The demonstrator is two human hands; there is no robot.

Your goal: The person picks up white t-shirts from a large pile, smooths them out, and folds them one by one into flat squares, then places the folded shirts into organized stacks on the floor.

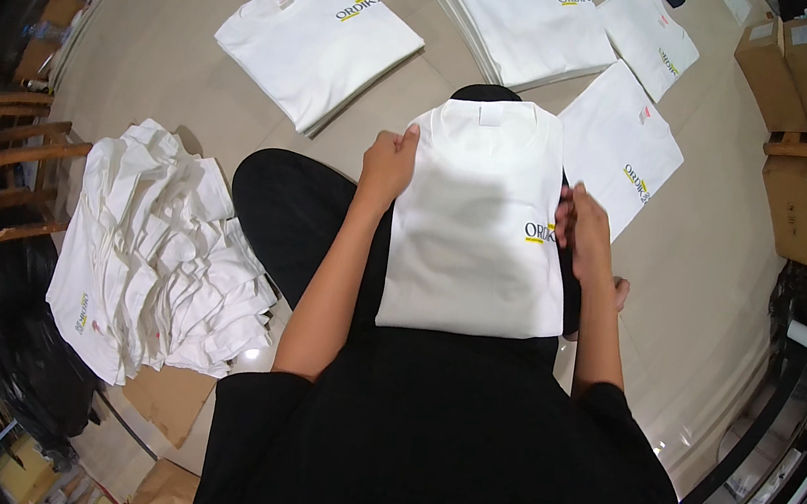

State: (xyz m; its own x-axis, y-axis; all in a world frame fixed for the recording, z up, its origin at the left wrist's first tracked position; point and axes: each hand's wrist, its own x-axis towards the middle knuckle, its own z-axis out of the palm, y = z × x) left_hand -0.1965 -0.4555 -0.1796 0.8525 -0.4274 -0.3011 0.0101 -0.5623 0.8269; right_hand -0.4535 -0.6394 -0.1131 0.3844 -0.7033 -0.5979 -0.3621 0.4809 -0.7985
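Shirt [466,280] btwn hands, folded flat. L hand [390,164] pinching edge; R hand [588,229] at opp. edge, grip unclear. Folded stacks [516,29] ahead look done; heap [155,262] at L unfolded.

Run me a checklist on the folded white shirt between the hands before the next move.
1. Left hand on the left edge of the folded white fabric T-shirt: ok.
2. Right hand gripping its right edge: cannot tell.
3. White round collar at the far end: ok.
4. Dark-and-yellow chest print facing up: ok.
5. Heap of loose white fabric shirts at left folded: not ok, crumpled.
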